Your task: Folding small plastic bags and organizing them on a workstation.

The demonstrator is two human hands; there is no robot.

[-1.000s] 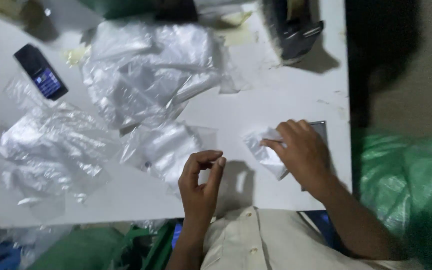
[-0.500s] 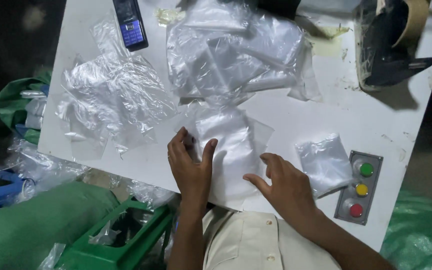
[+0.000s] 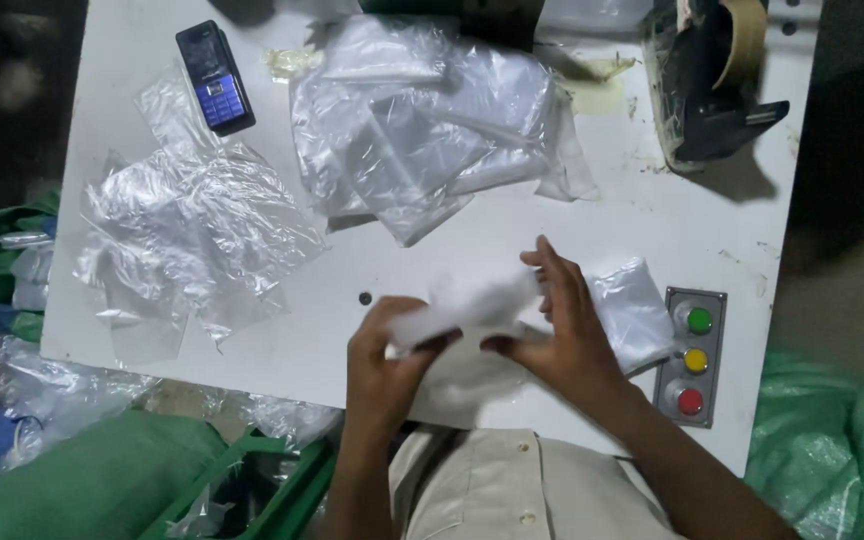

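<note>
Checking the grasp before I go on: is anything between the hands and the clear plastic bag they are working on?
Nothing visible. The left hand and right hand both grip the clear plastic bag directly, lifted over the white table. A filled packet lies just beyond the right hand.

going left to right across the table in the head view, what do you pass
crumpled clear plastic sheets → mobile phone → pile of clear bags → left hand → right hand → folded white packet → three-button panel → tape dispenser

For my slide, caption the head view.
Both hands, left and right, hold a clear plastic bag above a white table.
</note>
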